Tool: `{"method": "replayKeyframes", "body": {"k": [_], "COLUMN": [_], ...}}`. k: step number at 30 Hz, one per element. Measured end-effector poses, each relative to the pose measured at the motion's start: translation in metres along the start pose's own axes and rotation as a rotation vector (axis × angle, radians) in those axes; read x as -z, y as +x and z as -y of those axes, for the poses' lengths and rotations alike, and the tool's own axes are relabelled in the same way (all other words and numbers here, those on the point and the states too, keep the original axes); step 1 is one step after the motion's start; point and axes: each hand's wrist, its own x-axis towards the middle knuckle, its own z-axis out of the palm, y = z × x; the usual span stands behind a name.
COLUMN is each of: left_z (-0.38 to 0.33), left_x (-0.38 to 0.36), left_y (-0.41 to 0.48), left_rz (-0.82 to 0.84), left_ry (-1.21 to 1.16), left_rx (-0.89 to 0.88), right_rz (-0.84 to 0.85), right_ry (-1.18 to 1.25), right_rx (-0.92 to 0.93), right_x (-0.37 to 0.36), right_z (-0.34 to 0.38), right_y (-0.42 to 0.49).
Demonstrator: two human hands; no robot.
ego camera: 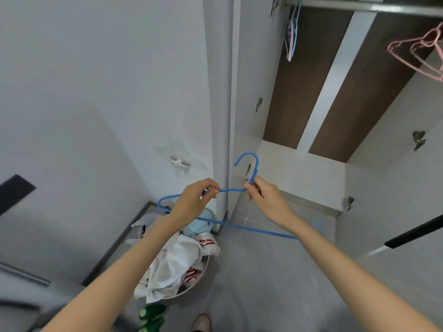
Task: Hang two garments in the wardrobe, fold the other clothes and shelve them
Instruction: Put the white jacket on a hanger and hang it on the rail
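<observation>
Two bare hands grip a blue wire hanger before the open wardrobe: the left hand pinches its shoulder bar, the right hand clasps the neck below the hook. Below, crumpled clothes fill a round basket on the floor; pink hangers hang from the rail.

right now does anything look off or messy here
Mostly the basket on the floor: its clothes are piled unfolded and spill over the rim. The blue hanger is bare, held by the left hand and right hand. The rail holds only empty hangers.
</observation>
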Motion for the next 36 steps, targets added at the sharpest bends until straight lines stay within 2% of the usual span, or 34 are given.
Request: {"method": "replayKeyframes", "body": {"k": [3,6,13,20,24,30,32,36], "left_z": [0.038,0.076,0.154,0.255,0.327,0.424,0.444,0.465], "left_x": [0.009,0.018,0.021,-0.037,-0.089,-0.163,-0.178,-0.201], "left_y": [-0.005,-0.012,-0.038,-0.087,-0.111,-0.141,-0.149,-0.160], "left_rz": [0.013,-0.056,-0.248,-0.327,-0.408,-0.260,-0.189,-0.097], "left_ry": [0.005,0.049,-0.138,-0.175,-0.167,-0.043,0.008,-0.039], "left_rx": [0.011,0.030,0.296,0.450,0.503,0.555,0.568,0.639], "right_rz": [0.003,0.000,-0.093,-0.217,-0.273,-0.308,-0.322,-0.342], "right_ry": [0.010,-0.018,-0.093,0.050,0.166,0.211,0.225,0.279], "right_rx": [-0.071,-0.142,-0.269,-0.319,-0.263,-0.201,-0.172,-0.131], "right_x": [-0.043,-0.083,-0.146,-0.220,-0.275,-0.348,-0.362,-0.375], "right_z": [0.001,-0.002,-0.033,-0.097,-0.152,-0.221,-0.232,-0.236], "right_y": [0.011,0.014,0.006,0.006,0.008,-0.001,-0.011,-0.037]}}
